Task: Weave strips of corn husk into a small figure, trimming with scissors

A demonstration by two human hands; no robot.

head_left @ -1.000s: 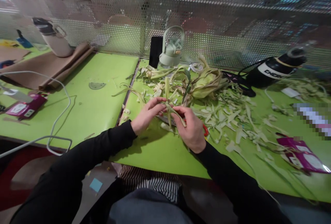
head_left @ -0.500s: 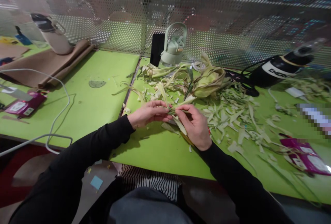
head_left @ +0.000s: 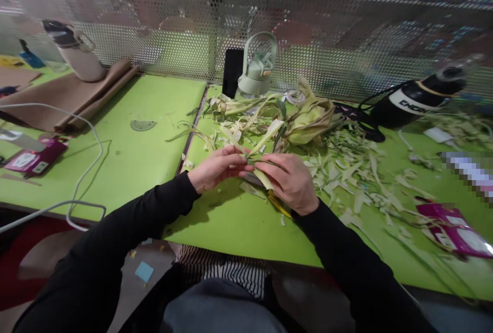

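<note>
Between my two hands are pale green corn husk strips, bunched together just over the near part of the table. My left hand pinches the bunch from the left with thumb and fingertips. From the right, my right hand is closed on the same strips, its fingers bent over them. One strip points up and away, and another hangs down beside my right palm. Under my right hand a yellow-handled tool lies on the table, mostly hidden. Behind my hands rests a large bundle of corn husk.
Cut husk scraps cover the right of the green table. A pale green bottle, a phone and a black bottle stand along the mesh partition. Purple packets and a white cable lie at the sides.
My right hand has rolled over, with its back more towards me. The strip standing up from the bunch now leans to the right. My left hand keeps its pinch.
</note>
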